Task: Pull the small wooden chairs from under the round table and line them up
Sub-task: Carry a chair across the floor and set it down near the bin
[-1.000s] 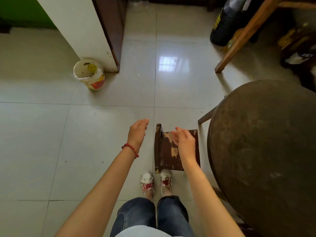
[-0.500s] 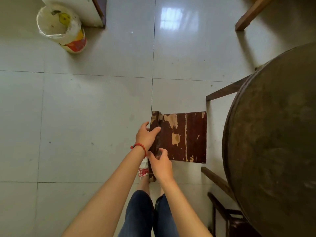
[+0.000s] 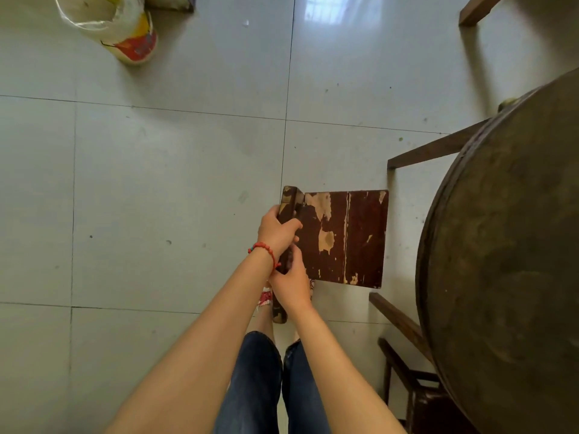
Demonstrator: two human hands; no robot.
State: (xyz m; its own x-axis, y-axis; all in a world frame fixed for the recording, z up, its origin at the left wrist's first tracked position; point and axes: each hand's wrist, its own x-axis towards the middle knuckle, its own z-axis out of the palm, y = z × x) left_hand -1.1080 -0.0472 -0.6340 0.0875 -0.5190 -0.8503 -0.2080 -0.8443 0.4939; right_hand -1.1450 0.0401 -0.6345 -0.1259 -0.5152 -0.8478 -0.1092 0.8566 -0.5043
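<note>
So far one small wooden chair (image 3: 341,239) stands clear of the round counter (image 3: 507,245), its backrest gripped by left hand (image 3: 277,228) and right hand (image 3: 291,278); another chair (image 3: 416,393) remains underneath.

No legible txt; bucket (image 3: 125,32) label print too blurred to read.

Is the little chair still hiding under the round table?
No, the small wooden chair stands out on the tiled floor beside the round table, with the left hand and right hand gripping its backrest.
</note>
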